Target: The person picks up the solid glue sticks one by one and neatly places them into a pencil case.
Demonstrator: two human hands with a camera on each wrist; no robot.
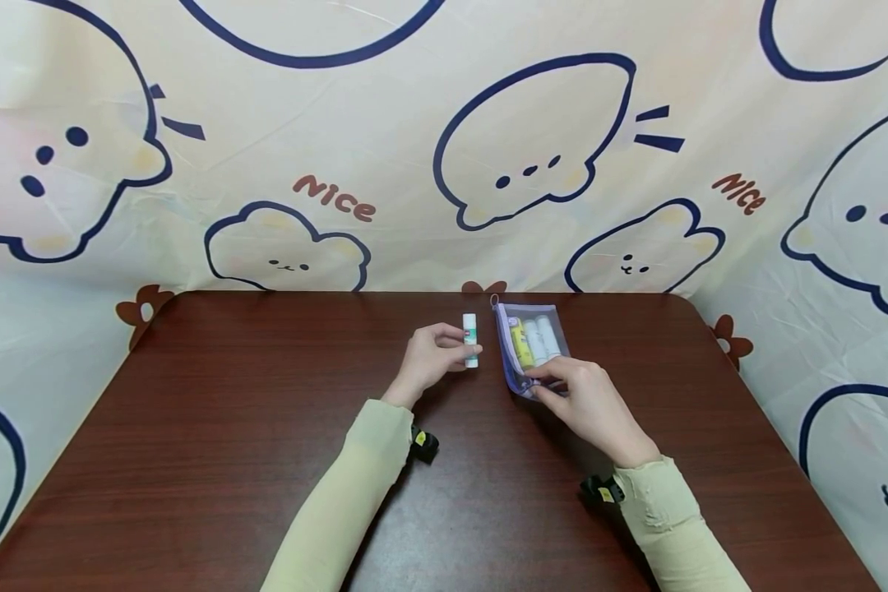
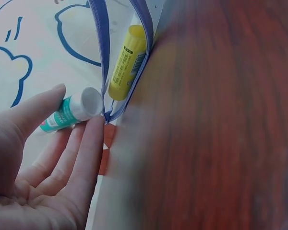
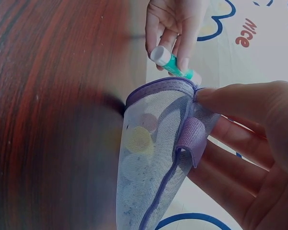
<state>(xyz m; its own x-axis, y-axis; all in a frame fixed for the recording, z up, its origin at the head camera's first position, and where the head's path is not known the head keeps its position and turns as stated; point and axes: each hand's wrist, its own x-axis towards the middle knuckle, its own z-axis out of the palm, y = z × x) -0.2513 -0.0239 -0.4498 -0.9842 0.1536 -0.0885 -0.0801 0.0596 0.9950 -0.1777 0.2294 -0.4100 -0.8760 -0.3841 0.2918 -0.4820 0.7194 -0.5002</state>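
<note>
My left hand [image 1: 432,355] pinches a glue stick [image 1: 470,340], white with a green label, between thumb and fingers, just left of a mesh pouch. In the left wrist view the white end of the glue stick [image 2: 90,101] points toward the pouch's purple edge. The purple-trimmed pouch [image 3: 156,177] is pinched at its near edge by my right hand [image 1: 590,403]. Through its opening a yellow glue stick [image 1: 521,343] shows, with white tubes [image 1: 542,337] beside it. The right wrist view shows their round ends blurred through the mesh.
The dark brown wooden table [image 1: 215,444] spreads out under both arms. Behind it hangs a pale curtain [image 1: 400,148] with cartoon outlines, meeting the table's back edge close behind the pouch. A dark wrist camera [image 1: 424,444] sits on the left wrist, another [image 1: 602,491] on the right.
</note>
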